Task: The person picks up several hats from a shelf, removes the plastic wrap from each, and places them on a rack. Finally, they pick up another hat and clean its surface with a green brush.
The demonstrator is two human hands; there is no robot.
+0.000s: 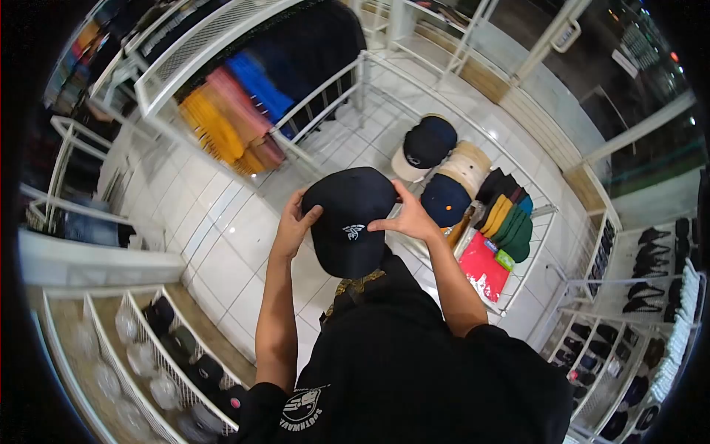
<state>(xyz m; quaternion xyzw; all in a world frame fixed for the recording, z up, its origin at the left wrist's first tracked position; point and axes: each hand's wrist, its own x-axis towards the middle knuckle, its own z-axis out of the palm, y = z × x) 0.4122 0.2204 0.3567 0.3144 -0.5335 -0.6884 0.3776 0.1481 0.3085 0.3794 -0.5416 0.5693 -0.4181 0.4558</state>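
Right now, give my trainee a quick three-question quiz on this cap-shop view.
1. True or false: both hands grip the black cap.
2. Multiple choice: the small white logo on the cap faces A) the camera, B) the floor, C) it is hidden.
3. Fill in: the wire table beside the right hand holds stacked ____.

Key:
1. True; the left hand holds one side, the right hand the other.
2. A
3. caps
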